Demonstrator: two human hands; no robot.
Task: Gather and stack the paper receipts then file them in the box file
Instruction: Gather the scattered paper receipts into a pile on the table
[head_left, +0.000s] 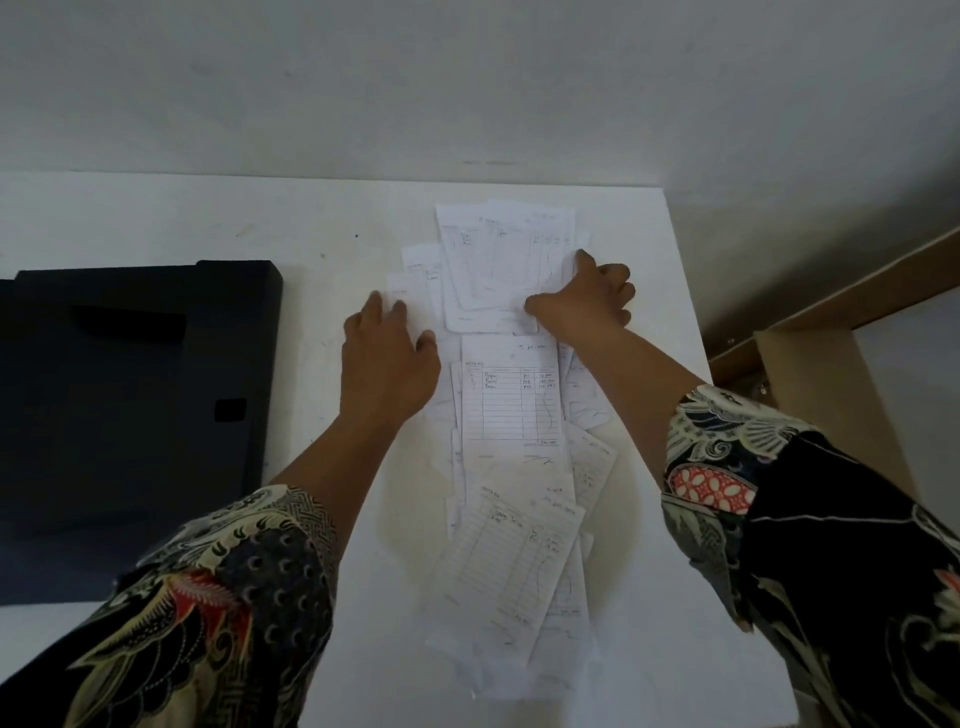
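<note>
Patterned sleeves (218, 613) fill the near corners, both arms reaching out over the white bench (322, 218).

At the far left lies the dark box file (130, 415), flat and closed as far as I can tell, set just beside the papers so the finished pile has a short trip.

Next comes the left hand (387, 358), palm down and fingers spread, gripping nothing. It rests on the left edge of the receipts (511, 410), probably to fence in that side and sweep the loose slips inward.

These slips run in a ragged, overlapping strip from the bench's far edge down toward the body (nothing squared up yet), so the gathering looks barely begun.

Over the far cluster, the right hand (587, 299) has its fingers curled, thumb and fingertips on the top sheets. It seems to be drawing them in, though whether it truly pinches any sheet I cannot tell.

Right of the bench, a wooden frame (831, 312) stands apart, uninvolved.
</note>
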